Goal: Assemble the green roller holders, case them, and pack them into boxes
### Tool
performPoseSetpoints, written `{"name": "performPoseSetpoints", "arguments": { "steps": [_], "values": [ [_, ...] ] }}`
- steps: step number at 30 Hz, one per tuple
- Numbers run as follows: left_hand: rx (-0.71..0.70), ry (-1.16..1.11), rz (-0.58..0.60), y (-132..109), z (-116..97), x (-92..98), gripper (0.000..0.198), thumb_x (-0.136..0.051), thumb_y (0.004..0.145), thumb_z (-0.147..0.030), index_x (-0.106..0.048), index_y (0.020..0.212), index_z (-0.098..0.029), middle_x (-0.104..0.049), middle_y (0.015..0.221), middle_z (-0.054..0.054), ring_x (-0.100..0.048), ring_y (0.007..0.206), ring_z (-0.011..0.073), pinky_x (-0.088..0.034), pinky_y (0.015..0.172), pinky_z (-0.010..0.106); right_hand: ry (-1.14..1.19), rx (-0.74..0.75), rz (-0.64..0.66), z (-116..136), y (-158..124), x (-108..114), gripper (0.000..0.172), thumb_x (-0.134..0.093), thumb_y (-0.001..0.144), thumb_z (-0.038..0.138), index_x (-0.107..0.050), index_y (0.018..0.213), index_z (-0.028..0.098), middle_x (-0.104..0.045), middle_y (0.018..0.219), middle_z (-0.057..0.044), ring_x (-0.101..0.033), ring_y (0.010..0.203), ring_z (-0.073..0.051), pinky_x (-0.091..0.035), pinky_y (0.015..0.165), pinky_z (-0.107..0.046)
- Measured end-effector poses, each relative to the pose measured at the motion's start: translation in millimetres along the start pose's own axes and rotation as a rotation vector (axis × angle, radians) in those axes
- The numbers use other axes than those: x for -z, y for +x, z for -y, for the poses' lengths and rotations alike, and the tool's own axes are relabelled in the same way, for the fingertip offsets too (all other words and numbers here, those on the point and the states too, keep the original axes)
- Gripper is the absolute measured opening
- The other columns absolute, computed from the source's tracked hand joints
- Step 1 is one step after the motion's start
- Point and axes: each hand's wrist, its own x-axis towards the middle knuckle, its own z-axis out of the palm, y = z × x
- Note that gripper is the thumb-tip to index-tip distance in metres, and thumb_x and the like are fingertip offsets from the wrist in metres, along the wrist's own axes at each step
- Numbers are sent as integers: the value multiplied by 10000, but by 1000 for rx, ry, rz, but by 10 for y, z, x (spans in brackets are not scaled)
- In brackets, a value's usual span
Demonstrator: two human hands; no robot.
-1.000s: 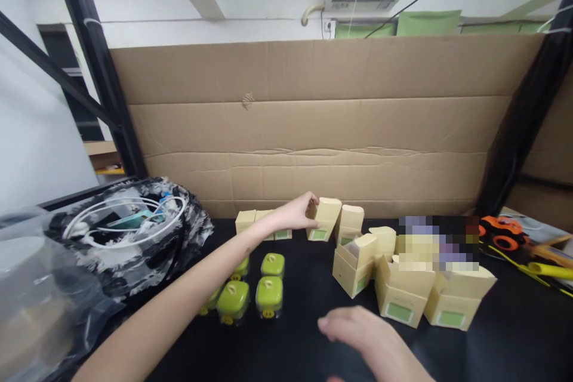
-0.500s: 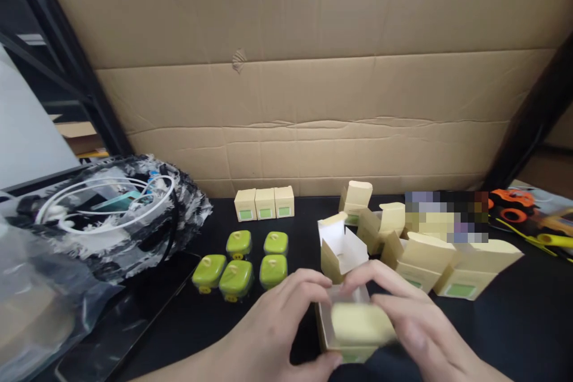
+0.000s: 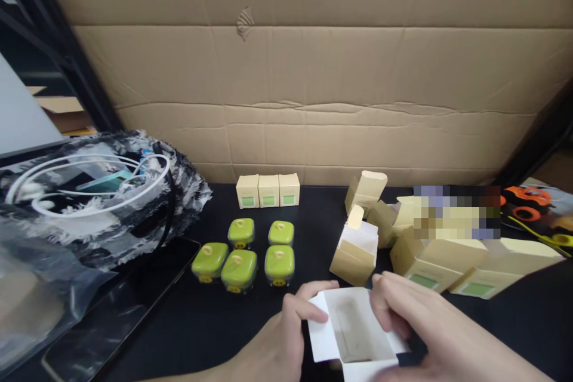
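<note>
— Cardboard sheeting (image 3: 313, 71) backs your black table (image 3: 514, 322), and the row of three shut boxes (image 3: 268, 190) against it is the mark I'll place everything from. What's different from a second ago?

— Back then your left hand (image 3: 277, 346) was stretched out beside that row, taking a box from the far edge, and your right hand (image 3: 430, 334) hung idle. Now both have come in, well nearer to you than the row and a little to its right, and between them sits the open box (image 3: 353, 331).

— So what does that tell you?

— Half a second ago the lid flap lay over the mouth; now the flaps are spread, so you have it opened up, I'd judge.

— How does it look?

— White inside, mouth turned up toward you, nothing in it that I can make out. Its outer faces are mostly hidden.

— And your read on my fingers?

— Left fingers (image 3: 308, 304) curl onto its left flap, right fingers (image 3: 385, 301) pinch its right wall; both hands are closed on it.

— Anything near?

— Five green-lidded jars (image 3: 244, 253) stand just nearer to you than the row. Right of the row lies a heap of open boxes (image 3: 430, 250).
</note>
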Motion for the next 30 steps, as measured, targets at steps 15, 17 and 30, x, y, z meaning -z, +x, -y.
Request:
{"name": "performPoseSetpoints", "arguments": {
  "steps": [15,17,30],
  "values": [
    [-18,-37,108,-117,166,-64,434,-710,803,-367,-380,1050,-232,-578,1251,165,-623,1109,288,-513,850,356,-234,239,-78,188,732,38,49,-600,880,215,-580,912,183,-621,828,-25,-591,765,-187,-465,655,-308],
    [13,8,71,-128,189,-106,433,-709,803,-373,-381,1044,-222,-581,1254,183,-628,1102,299,-519,846,367,-420,294,-8,276,953,-42,156,-678,835,297,-617,858,156,-634,808,-48,-599,761,-224,-453,646,-343],
    [-45,325,-11,-221,351,-278,589,-764,737,-422,-330,1075,-210,-621,1167,223,-715,881,303,-566,659,322,-399,153,172,402,1099,-265,279,-747,747,376,-609,852,157,-653,789,-65,-637,643,-236,-405,544,-311]
  ]
}}
